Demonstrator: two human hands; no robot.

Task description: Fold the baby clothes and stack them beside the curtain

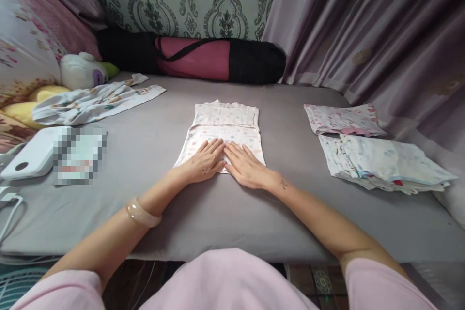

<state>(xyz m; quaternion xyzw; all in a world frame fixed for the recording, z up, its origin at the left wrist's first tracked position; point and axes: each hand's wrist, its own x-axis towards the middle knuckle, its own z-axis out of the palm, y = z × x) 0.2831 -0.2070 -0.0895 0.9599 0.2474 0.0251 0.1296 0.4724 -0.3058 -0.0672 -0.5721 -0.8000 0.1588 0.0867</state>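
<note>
A small pale printed garment (225, 123), folded into a long narrow strip, lies flat on the grey bed sheet (225, 213) in front of me. My left hand (205, 161) lies flat on its near end with the fingers stretched out. My right hand (243, 163) rests beside it in the same way, fingers extended, the two hands touching at the fingertips. Neither hand grips the cloth. A pale bangle (142, 213) sits on my left wrist.
Folded printed clothes (385, 162) are stacked at the right, with another folded piece (343, 119) behind them. Unfolded garments (94, 101) lie at the back left near a plush toy (78, 70). A white device (31, 155) sits at the left. A rolled mat bag (203, 58) lines the wall.
</note>
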